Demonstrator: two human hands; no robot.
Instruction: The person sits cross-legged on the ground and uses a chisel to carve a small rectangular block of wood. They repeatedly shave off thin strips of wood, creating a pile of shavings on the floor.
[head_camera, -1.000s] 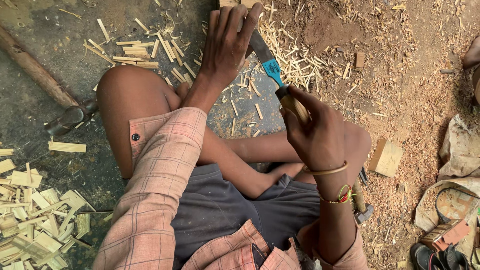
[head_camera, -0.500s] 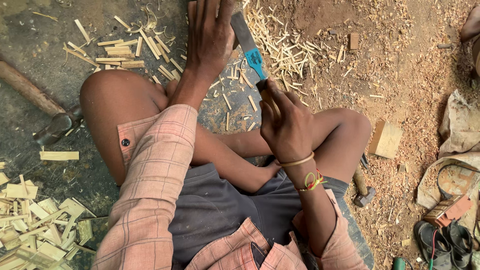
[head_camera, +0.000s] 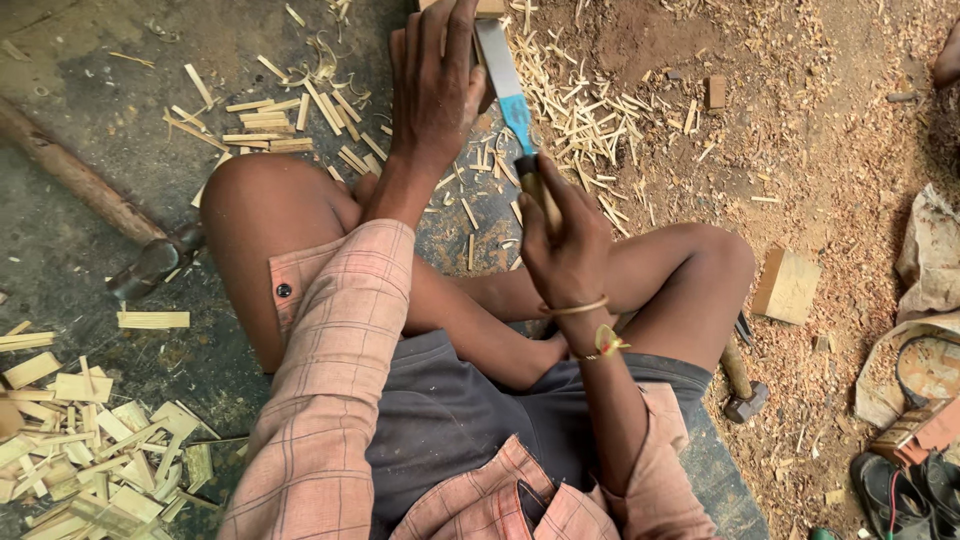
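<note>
The right hand (head_camera: 565, 245) is closed in a fist around the wooden handle of a chisel (head_camera: 510, 105) — the blade is flat grey metal with a blue band near the handle, and it points away from the body, toward the top edge of the view. The left hand (head_camera: 435, 90) lies with fingers stretched and pressed down on a small wooden block (head_camera: 480, 8), just beside the blade. This block is cut off by the top edge, so its shape is hard to tell, and the blade tip meets it where the view ends.

Thin, pale wood splinters (head_camera: 590, 110) cover the dark rough ground around the hands. Flat light wood chips (head_camera: 90, 450) are piled at the lower left. A hammer (head_camera: 100, 215) with a long round wooden handle and dark head lies at the left. A second hammer (head_camera: 742, 385) is partly hidden under the right leg. A square wooden piece (head_camera: 787, 285) rests on reddish sawdust.
</note>
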